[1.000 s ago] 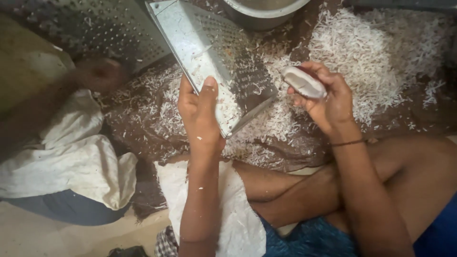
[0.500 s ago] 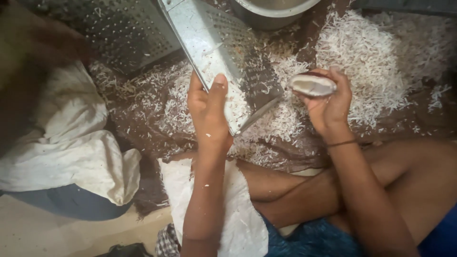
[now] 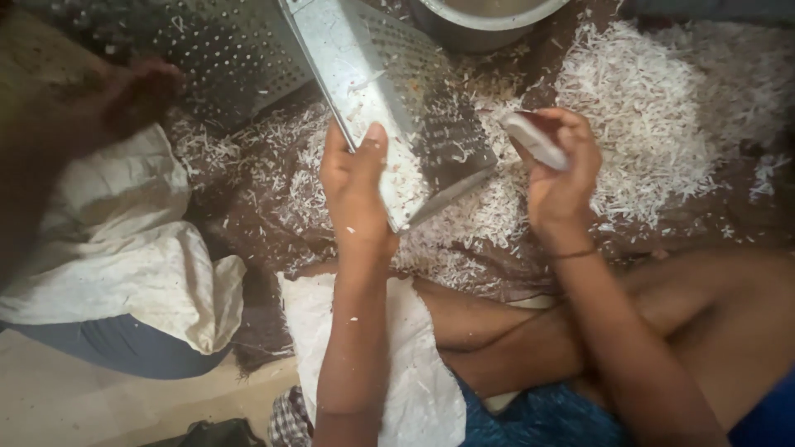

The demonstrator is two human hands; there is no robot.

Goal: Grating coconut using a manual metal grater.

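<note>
Shred-strewn brown cloth (image 3: 248,207), grey bowl (image 3: 480,29), tilted grater (image 3: 397,91).

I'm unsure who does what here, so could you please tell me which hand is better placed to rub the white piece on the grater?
Right hand: it holds the white piece beside the grater, which the left hand steadies.

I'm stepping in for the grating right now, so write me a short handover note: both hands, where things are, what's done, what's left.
Left hand: grips the lower edge of the tilted metal grater, steadying it.
Right hand: holds a small pale piece beside the grater's face, apparently not touching it.
Done: white shreds lie heaped to the right and scattered under the grater.
Left: the piece in hand is not grated away.
Nearby: another person's hand works a second grater; a metal bowl sits at the top.
</note>
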